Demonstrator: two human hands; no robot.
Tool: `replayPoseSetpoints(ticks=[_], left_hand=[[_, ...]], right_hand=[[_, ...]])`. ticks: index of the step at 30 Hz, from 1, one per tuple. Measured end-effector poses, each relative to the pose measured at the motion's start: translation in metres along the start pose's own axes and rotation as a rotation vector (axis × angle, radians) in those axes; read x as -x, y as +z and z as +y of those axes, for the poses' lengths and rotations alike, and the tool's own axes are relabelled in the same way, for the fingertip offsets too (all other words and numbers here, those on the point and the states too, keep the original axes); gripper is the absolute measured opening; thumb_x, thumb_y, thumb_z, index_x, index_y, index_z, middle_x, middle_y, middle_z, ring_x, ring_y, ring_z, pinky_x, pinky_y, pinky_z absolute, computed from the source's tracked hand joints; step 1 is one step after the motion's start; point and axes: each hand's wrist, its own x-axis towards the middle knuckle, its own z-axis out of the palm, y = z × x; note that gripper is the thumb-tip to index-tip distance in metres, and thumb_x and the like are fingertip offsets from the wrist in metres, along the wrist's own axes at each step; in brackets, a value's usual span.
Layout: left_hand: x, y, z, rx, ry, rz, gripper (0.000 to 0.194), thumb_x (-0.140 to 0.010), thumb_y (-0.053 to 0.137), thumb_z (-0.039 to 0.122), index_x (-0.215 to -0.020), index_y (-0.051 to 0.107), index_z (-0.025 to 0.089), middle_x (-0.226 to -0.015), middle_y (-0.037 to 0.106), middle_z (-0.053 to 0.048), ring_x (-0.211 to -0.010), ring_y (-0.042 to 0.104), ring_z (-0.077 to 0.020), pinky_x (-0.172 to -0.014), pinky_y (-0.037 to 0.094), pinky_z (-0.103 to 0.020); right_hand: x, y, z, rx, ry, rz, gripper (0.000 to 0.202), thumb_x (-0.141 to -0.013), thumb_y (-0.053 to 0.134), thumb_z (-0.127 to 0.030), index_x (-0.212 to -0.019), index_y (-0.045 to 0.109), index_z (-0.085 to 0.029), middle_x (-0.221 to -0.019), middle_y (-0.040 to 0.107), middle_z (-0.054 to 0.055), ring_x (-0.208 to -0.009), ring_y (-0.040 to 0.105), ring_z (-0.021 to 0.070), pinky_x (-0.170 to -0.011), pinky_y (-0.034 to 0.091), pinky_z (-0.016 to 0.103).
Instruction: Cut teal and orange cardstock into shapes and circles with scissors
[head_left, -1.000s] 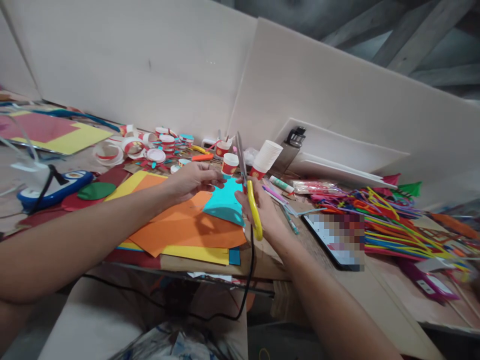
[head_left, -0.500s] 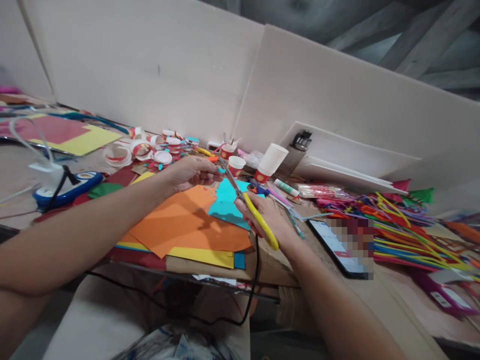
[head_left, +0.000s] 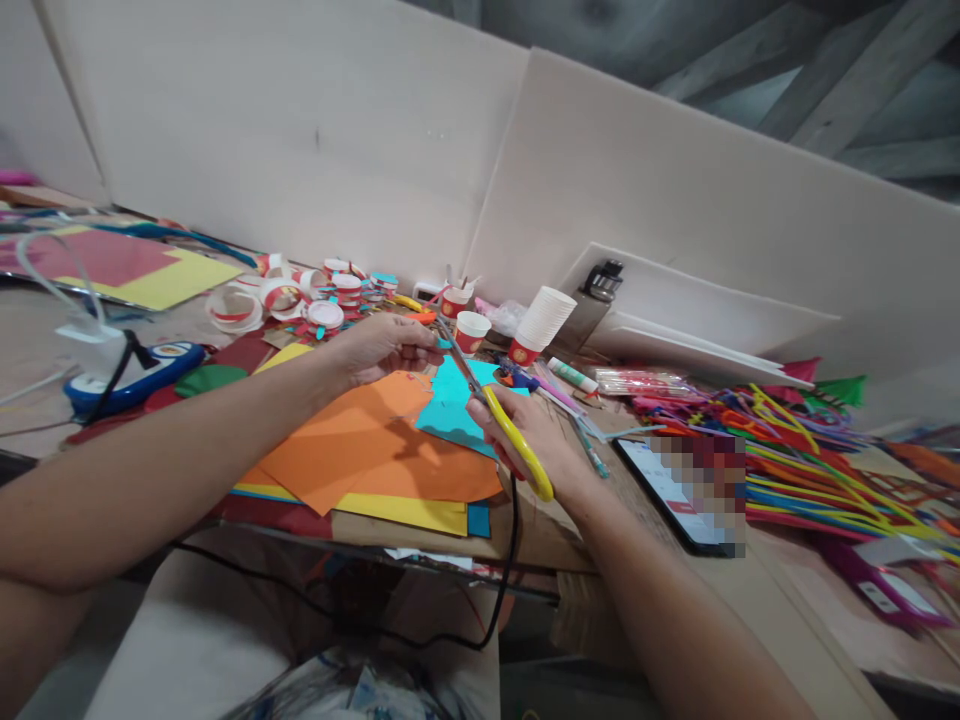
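Note:
My right hand (head_left: 517, 425) grips yellow-handled scissors (head_left: 517, 440), their metal blades pointing up and left. Close to the blade tips, my left hand (head_left: 394, 348) pinches a small piece of turquoise paper (head_left: 444, 343). Whether the blades touch that piece I cannot tell. Below both hands lies a larger turquoise sheet (head_left: 454, 405) with cut edges, on top of orange paper (head_left: 375, 450). A yellow sheet (head_left: 427, 515) sticks out underneath at the table's front edge.
Behind the hands stand a paper cup (head_left: 472, 330) and a stack of cups (head_left: 544, 325). Cut cup pieces (head_left: 285, 298) lie at the back left. A phone (head_left: 660, 490) and several pipe cleaners (head_left: 817, 470) are on the right. A blue power strip (head_left: 176, 362) sits left.
The scissors and my right hand have shifted very slightly to the left. My left hand keeps its pinch on the turquoise piece, almost still.

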Motion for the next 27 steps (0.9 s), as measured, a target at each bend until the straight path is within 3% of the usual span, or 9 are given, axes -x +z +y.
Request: replayPoseSetpoints(ticks=[15,27], left_hand=[[-0.0002,-0.0016,-0.0003,-0.014,-0.005,-0.015,0.011,-0.067,0.068,0.018,-0.071,0.070,0.007,-0.067,0.068,-0.009,-0.058,0.058,-0.0102,-0.056,0.043,-0.022],[-0.0017,-0.0057,-0.0016,-0.011,-0.012,-0.034,0.014,-0.067,0.072,0.022,-0.072,0.069,0.008,-0.071,0.069,-0.010,-0.066,0.064,-0.0142,-0.060,0.047,-0.024]], right_hand=[[0.0022,-0.0004,-0.0018,0.015,-0.009,-0.004,0.039,-0.085,0.049,-0.055,-0.070,0.046,-0.020,-0.055,0.044,-0.005,-0.049,0.038,0.0084,-0.048,0.028,0.022],[0.0007,0.0009,0.0043,0.015,-0.017,0.019,0.039,-0.085,0.048,-0.055,-0.070,0.045,-0.020,-0.057,0.043,-0.004,-0.051,0.039,0.0090,-0.048,0.028,0.022]])
